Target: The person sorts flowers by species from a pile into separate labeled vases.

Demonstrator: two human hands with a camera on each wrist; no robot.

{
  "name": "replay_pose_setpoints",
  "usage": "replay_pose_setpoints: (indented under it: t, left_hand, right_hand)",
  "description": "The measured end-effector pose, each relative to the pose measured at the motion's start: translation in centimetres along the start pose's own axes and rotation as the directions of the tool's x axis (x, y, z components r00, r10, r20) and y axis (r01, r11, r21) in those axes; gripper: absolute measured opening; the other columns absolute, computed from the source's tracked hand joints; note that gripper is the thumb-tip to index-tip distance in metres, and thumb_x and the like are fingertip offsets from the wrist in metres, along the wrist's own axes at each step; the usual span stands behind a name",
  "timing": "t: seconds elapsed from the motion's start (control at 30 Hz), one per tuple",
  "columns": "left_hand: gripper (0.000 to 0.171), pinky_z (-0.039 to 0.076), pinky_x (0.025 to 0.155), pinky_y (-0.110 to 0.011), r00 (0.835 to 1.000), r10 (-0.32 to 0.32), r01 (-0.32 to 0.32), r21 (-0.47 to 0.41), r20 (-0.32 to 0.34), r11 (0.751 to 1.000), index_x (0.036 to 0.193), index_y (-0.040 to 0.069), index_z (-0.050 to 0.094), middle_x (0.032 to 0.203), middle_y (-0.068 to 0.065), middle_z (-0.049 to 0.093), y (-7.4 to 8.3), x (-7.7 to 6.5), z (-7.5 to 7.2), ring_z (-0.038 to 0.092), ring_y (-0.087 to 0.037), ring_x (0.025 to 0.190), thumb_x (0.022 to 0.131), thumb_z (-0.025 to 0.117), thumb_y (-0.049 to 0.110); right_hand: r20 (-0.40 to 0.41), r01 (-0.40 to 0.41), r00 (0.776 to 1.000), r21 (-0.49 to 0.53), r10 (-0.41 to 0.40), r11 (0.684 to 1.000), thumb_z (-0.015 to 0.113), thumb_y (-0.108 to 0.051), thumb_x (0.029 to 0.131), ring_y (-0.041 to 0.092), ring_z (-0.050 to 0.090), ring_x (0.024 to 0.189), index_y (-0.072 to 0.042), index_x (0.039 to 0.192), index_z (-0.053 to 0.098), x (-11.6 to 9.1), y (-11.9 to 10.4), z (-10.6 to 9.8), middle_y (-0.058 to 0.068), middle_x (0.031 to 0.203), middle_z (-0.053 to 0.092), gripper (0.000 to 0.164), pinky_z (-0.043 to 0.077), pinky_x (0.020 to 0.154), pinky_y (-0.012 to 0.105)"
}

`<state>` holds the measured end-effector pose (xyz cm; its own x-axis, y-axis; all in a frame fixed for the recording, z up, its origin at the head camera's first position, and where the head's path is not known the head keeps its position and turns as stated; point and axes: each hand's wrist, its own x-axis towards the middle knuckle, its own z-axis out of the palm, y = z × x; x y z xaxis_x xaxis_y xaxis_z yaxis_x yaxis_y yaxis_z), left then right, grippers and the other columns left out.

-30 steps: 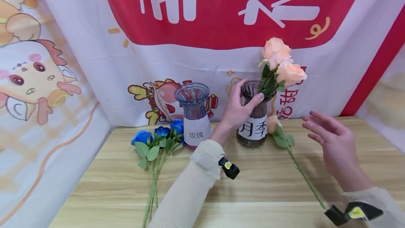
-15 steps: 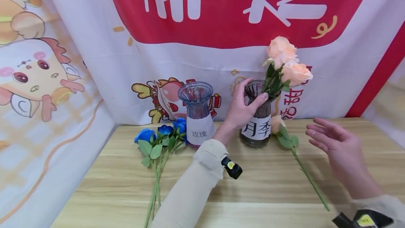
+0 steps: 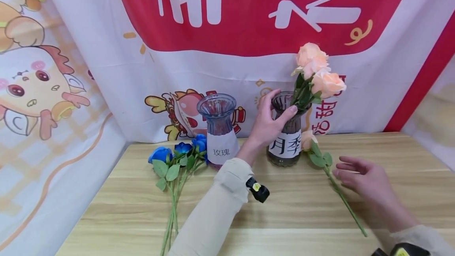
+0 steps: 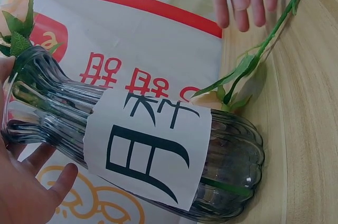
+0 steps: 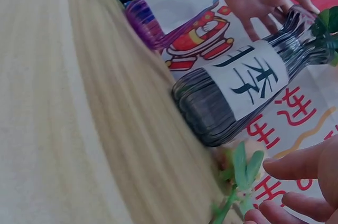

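My left hand [image 3: 264, 125] grips the neck of a dark ribbed glass vase [image 3: 284, 159], its thumb at the front just under the rim. The vase stands upright and bears a white paper label with black characters. Peach roses [image 3: 326, 83] lean to the right out of its mouth. One more peach rose [image 3: 317, 159] lies on the table beside the vase, its head partly behind the base and its stem slanting toward the front. Just right of that stem hovers my right hand [image 3: 369, 181], fingers apart and holding nothing; the right wrist view shows its thumb near the leaves [image 5: 247, 168].
Left of the dark vase stands a bluish-purple glass vase [image 3: 217, 123] with a white label and no flowers in it. Several blue roses [image 3: 182, 148] lie beside it, stems toward the front. A printed cloth [image 3: 170, 64] hangs behind the wooden table [image 3: 117, 208].
My right hand has come down and a little left, toward the stem of the lying peach rose. The left hand keeps its hold on the vase.
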<state>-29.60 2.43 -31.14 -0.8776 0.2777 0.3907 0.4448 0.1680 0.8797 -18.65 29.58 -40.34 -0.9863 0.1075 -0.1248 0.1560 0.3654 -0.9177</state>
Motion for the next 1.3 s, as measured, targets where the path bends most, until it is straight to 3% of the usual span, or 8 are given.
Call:
replay_pose_setpoints:
  t: [0.17, 0.4, 0.67, 0.87, 1.03, 1.13, 1.3]
  left_hand:
    - [0.075, 0.035, 0.129, -0.050, 1.000, 0.005, -0.005, -0.005, -0.002, 1.000, 0.165, 0.023, 0.034, 0.169, -0.005, 0.032, -0.1, 0.0, 0.1, 0.037, -0.024, 0.154, 0.101, 0.067, 0.042]
    - [0.076, 0.036, 0.127, -0.049, 1.000, 0.005, -0.005, 0.010, -0.005, 1.000, 0.165, 0.023, 0.033, 0.169, -0.004, 0.033, 0.2, 0.0, 0.1, 0.038, -0.025, 0.153, 0.100, 0.066, 0.043]
    - [0.076, 0.035, 0.128, -0.047, 1.000, 0.023, -0.023, 0.010, -0.013, 1.000, 0.165, 0.021, 0.034, 0.168, -0.006, 0.034, 0.3, 0.1, 0.0, 0.039, -0.025, 0.153, 0.100, 0.066, 0.041]
    - [0.076, 0.035, 0.128, -0.049, 1.000, 0.020, -0.020, -0.002, -0.013, 1.000, 0.165, 0.021, 0.034, 0.169, -0.006, 0.034, 0.2, 0.1, 0.1, 0.039, -0.026, 0.153, 0.100, 0.066, 0.042]
    - [0.076, 0.035, 0.128, -0.049, 1.000, 0.012, -0.012, -0.007, -0.014, 1.000, 0.165, 0.022, 0.034, 0.169, -0.005, 0.033, 0.0, 0.1, 0.1, 0.038, -0.026, 0.154, 0.100, 0.067, 0.042]
    - [0.075, 0.035, 0.128, -0.049, 1.000, 0.012, -0.012, -0.006, -0.014, 1.000, 0.165, 0.022, 0.034, 0.169, -0.005, 0.033, 0.0, 0.1, 0.1, 0.038, -0.026, 0.154, 0.100, 0.067, 0.042]
    - [0.076, 0.035, 0.128, -0.049, 1.000, 0.013, -0.013, 0.000, -0.013, 1.000, 0.165, 0.022, 0.033, 0.169, -0.005, 0.033, 0.1, 0.0, 0.1, 0.037, -0.026, 0.154, 0.100, 0.066, 0.042]
  right_hand:
    - [-0.008, -0.033, 0.999, -0.046, 0.033, 0.998, 0.078, -0.030, 0.098, -0.014, 0.066, 0.092, 0.004, 0.160, 0.039, 0.0, 0.7, 0.1, 0.009, 0.135, 0.074, 0.081, 0.061, 0.082, 0.017]
    - [-0.017, -0.057, 0.998, -0.093, 0.056, 0.994, 0.084, -0.033, 0.093, -0.016, 0.064, 0.092, 0.001, 0.160, 0.042, -0.1, 1.1, 0.3, 0.009, 0.136, 0.074, 0.086, 0.054, 0.080, 0.011]
    - [-0.031, -0.048, 0.999, -0.140, 0.044, 0.989, 0.090, -0.031, 0.087, -0.016, 0.064, 0.091, 0.002, 0.157, 0.045, 0.1, 1.1, 0.8, 0.021, 0.145, 0.066, 0.089, 0.049, 0.078, 0.005]
    - [-0.065, -0.040, 0.997, -0.156, 0.030, 0.987, 0.091, -0.020, 0.085, -0.004, 0.073, 0.089, 0.006, 0.152, 0.049, 0.2, 1.1, 1.3, 0.025, 0.140, 0.067, 0.084, 0.053, 0.075, 0.007]
    - [-0.087, -0.071, 0.995, -0.236, 0.051, 0.969, 0.089, -0.023, 0.087, 0.019, 0.070, 0.110, 0.001, 0.150, 0.055, 0.2, 0.7, 1.5, 0.022, 0.140, 0.068, 0.076, 0.053, 0.074, 0.015]
    - [-0.071, -0.098, 0.994, -0.198, 0.086, 0.975, 0.085, -0.021, 0.090, 0.021, 0.069, 0.113, 0.001, 0.151, 0.053, 0.2, 0.5, 1.4, 0.020, 0.140, 0.069, 0.073, 0.056, 0.075, 0.018]
    - [-0.026, -0.125, 0.992, -0.047, 0.124, 0.991, 0.079, -0.014, 0.095, 0.002, 0.074, 0.091, 0.005, 0.153, 0.050, 0.2, 0.3, 1.4, 0.009, 0.120, 0.081, 0.069, 0.062, 0.076, 0.024]
